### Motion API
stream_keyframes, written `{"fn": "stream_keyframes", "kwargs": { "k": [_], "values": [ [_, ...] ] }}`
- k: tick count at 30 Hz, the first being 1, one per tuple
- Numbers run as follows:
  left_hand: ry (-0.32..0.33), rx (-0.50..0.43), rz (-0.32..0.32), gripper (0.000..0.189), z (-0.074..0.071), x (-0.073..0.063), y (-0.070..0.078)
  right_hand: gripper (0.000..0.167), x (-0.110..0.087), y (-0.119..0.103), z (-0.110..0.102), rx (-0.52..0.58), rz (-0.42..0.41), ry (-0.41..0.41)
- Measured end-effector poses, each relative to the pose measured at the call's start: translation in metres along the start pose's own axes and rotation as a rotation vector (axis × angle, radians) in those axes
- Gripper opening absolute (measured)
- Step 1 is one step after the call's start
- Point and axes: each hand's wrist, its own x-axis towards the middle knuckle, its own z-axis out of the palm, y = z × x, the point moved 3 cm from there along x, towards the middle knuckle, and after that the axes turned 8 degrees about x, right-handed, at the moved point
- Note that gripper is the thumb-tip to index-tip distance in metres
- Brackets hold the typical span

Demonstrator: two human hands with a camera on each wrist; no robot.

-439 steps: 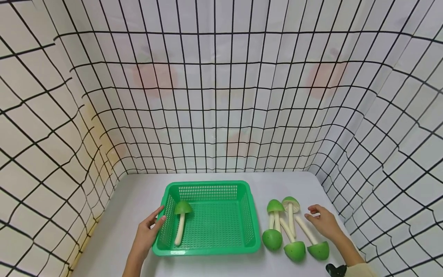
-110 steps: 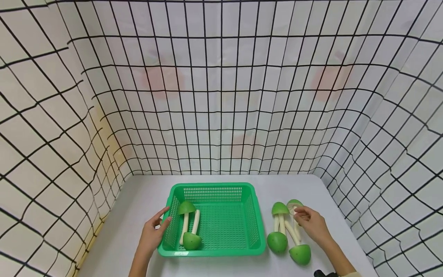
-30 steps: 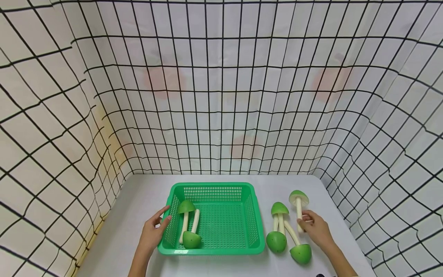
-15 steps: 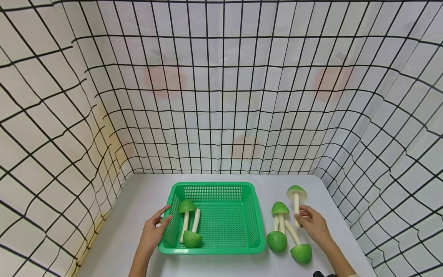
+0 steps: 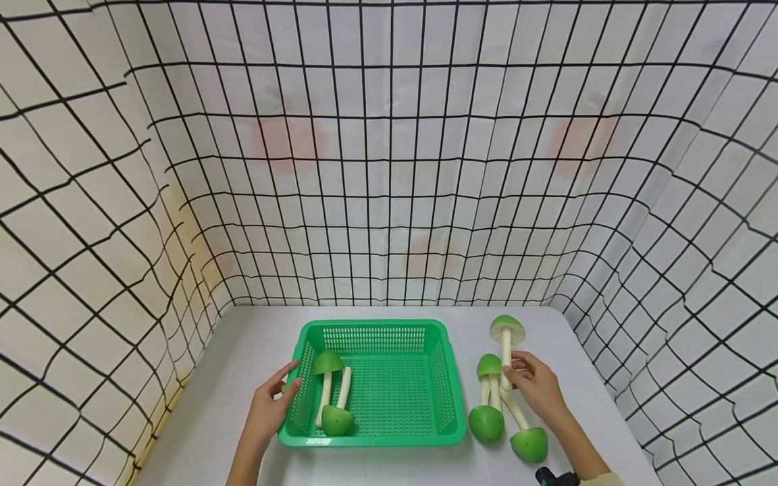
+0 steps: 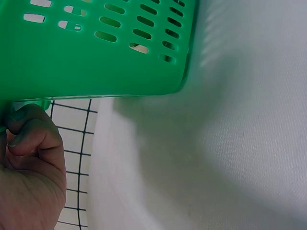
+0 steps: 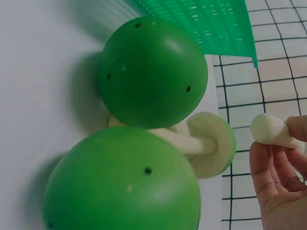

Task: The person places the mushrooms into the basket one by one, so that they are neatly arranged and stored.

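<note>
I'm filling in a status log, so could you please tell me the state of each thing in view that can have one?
Green plastic latticed basket: upright, partly filled.
Two green-domed, white-stemmed mushrooms inside: lying, caps at opposite ends.
Fellow mushroom: lifted, held by its stem.
Three more mushrooms: lying close together, right of the basket.
Left bare hand: at the basket's left rim, grip unclear.
Right bare hand: pinching a stem.

Right hand (image 5: 537,385) grips mushroom (image 5: 506,351) — green-capped.

There are two hands (image 5: 266,408) (image 5: 539,388), one basket (image 5: 371,442) and six mushrooms (image 5: 328,363) (image 5: 337,420) (image 5: 507,329) (image 5: 489,365) (image 5: 486,424) (image 5: 529,445) (two inside the basket).
</note>
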Motion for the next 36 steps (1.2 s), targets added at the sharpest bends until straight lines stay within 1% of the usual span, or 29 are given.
{"fn": "stream_keyframes", "kwargs": {
  "k": [6, 10, 17, 22, 29, 31, 36],
  "values": [
    [-0.006, 0.003, 0.008, 0.051, -0.001, 0.000, 0.000, 0.051, 0.003, -0.011, 0.009, 0.031, 0.002, -0.011],
    [-0.001, 0.014, 0.010, 0.049, -0.002, -0.001, 0.000, 0.051, 0.006, -0.021, 0.019, 0.065, 0.016, -0.019],
    [0.000, -0.005, -0.006, 0.048, 0.000, -0.001, 0.001, 0.048, 0.009, -0.036, 0.039, 0.076, 0.005, -0.034],
    [0.006, -0.013, 0.010, 0.049, 0.000, -0.003, 0.000, 0.045, 0.007, -0.045, 0.051, 0.098, 0.012, -0.031],
    [0.017, -0.015, -0.004, 0.048, 0.000, -0.003, -0.005, 0.044, 0.004, -0.052, 0.066, 0.158, 0.004, -0.064],
    [0.015, -0.015, 0.002, 0.048, 0.000, -0.002, -0.004, 0.043, 0.004, -0.056, 0.070, 0.177, -0.004, -0.063],
    [0.009, -0.015, 0.017, 0.048, 0.001, 0.000, -0.001, 0.043, 0.004, -0.067, 0.080, 0.178, -0.021, -0.076]
  ]
}}
